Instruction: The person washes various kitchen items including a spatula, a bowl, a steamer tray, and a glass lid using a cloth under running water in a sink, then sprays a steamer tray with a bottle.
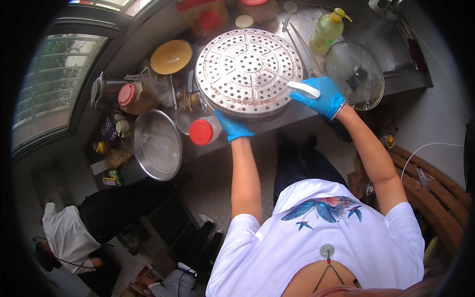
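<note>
A round perforated metal steamer tier (249,63) lies before me on the counter, its holed face up, with brownish stains along the near rim. My left hand (234,127), in a blue glove, grips its near left edge; some of the fingers are hidden. In my right hand (324,97), also gloved in blue, is a white sponge (304,89), held at the tier's right rim. A jar with a red lid (201,132) stands just left of my left hand. Close to my right hand lies a glass pot lid (354,74) with a black knob.
A steel basin (157,144) sits at the counter's left end, near a yellow pan (171,56) and another red-lidded jar (127,94). Beyond the tier are chopsticks (306,43) and a yellow-green pump bottle (327,31). Other people (70,230) are at lower left.
</note>
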Demonstrator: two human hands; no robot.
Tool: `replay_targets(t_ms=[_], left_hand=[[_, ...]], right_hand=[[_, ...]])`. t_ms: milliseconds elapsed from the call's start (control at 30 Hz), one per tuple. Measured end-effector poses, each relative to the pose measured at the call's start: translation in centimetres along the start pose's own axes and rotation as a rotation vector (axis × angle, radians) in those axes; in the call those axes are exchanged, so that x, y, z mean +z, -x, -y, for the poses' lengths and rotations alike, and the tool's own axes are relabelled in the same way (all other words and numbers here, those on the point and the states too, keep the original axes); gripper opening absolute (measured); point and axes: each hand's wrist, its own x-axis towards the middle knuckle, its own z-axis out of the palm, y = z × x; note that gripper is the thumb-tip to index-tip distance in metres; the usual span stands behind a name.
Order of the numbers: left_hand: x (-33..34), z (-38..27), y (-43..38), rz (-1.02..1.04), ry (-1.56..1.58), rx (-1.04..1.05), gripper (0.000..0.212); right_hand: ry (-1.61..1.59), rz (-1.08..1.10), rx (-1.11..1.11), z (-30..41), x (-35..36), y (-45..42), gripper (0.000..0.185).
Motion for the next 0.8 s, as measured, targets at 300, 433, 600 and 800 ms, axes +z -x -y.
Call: replay_targets(t_ms=[300,433,600,800], left_hand=[[-2.8,0.3,-1.1,-0.080,0.041,-0.065,0.056],[-3.8,0.7,-1.6,-0.097,0.061,-0.086,0.053],[-3.4,0.9,-1.7,-0.093,0.092,-0.112,0.049],[-4.5,1.2,-1.9,-0.115,0.101,-0.137,0.049]], right_hand=[[-0.052,-0.105,0.128,-0.3,-2.1,-3.6,0.043],[0.143,-0.096,0.130,-2.5,-3.4,-5.5,0.046],[0.200,-0.077,0.115,-3.6,-4.2,-6.9,0.052],[0.077,-0.092,0.129,0.7,-4.0,-9.7,0.050]])
